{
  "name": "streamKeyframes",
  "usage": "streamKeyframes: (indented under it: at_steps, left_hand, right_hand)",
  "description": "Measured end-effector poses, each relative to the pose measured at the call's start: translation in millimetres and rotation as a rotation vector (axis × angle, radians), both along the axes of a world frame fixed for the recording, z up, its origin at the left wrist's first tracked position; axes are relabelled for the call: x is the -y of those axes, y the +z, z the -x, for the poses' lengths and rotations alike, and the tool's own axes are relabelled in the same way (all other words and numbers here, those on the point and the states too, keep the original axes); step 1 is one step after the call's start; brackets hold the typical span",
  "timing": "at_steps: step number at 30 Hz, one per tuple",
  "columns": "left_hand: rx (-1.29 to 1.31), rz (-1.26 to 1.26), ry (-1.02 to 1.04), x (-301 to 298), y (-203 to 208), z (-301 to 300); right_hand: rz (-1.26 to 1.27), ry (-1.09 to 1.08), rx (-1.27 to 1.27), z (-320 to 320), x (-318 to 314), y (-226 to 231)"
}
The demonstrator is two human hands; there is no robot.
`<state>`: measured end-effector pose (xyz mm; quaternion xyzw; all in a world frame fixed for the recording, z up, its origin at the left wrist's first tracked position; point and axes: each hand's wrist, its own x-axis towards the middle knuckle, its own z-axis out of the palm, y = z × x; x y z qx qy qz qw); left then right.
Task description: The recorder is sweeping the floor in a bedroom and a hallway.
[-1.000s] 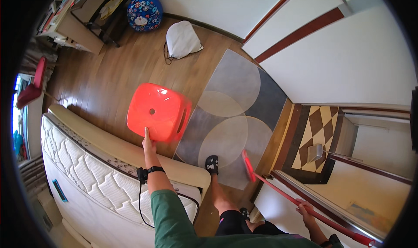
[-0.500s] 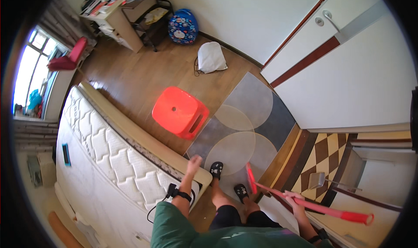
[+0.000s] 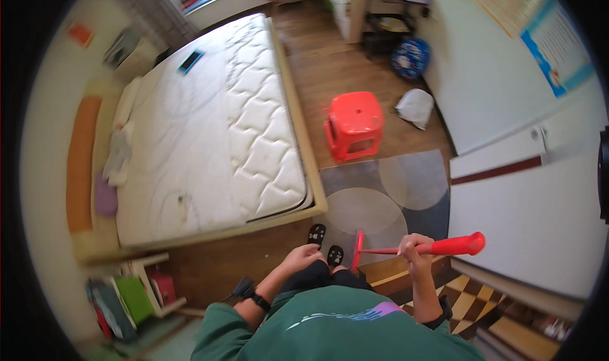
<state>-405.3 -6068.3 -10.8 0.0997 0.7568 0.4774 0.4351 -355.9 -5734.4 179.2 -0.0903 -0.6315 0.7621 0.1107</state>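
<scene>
Red broom (image 3: 450,244) w/ long stick; R hand (image 3: 415,252) wrapped round it. L hand (image 3: 303,258) empty, half-bent, now off stool (image 3: 356,121).

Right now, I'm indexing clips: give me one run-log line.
left hand: nothing visible held | right hand: grips red long-handled floor tool | red plastic stool: upright by gray rug

Tool handle (image 3: 453,245) red, stool (image 3: 356,112) orange-red, rug (image 3: 346,210) grey with overlapping circles, quilted mattress (image 3: 190,133) off-white, floor tiles (image 3: 466,302) brown-and-cream checked.
</scene>
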Motion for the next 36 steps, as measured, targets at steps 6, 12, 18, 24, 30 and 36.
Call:
streamKeyframes:
  at_steps: [6, 12, 18, 24, 30, 36]
  left_hand:
    - [-0.695, -0.379, 0.047, -80.1, 42.5, -21.8]
    - [-0.408, -0.145, 0.485, -28.4, -23.2, -13.1]
    - [-0.376, -0.163, 0.659, 115.9, -62.1, -21.7]
    - [-0.463, -0.045, 0.875, 256.9, -84.7, -38.9]
    - [-0.647, 0.102, 1.129, 404.8, -108.8, -59.2]
    - [-0.748, 0.194, 1.26, 486.6, -80.2, -66.6]
  right_hand:
    - [0.054, 0.292, -0.074, 29.5, 88.4, 31.9]
    - [-0.027, 0.477, -0.002, 60.3, 209.0, 35.7]
    - [-0.148, 0.815, -0.025, 67.9, 356.2, 40.4]
    - [-0.145, 1.1, -0.04, 72.4, 498.1, 30.1]
    - [-0.157, 1.334, -0.075, 67.4, 614.8, 6.8]
    - [-0.133, 1.413, -0.146, 74.9, 682.3, 20.1]
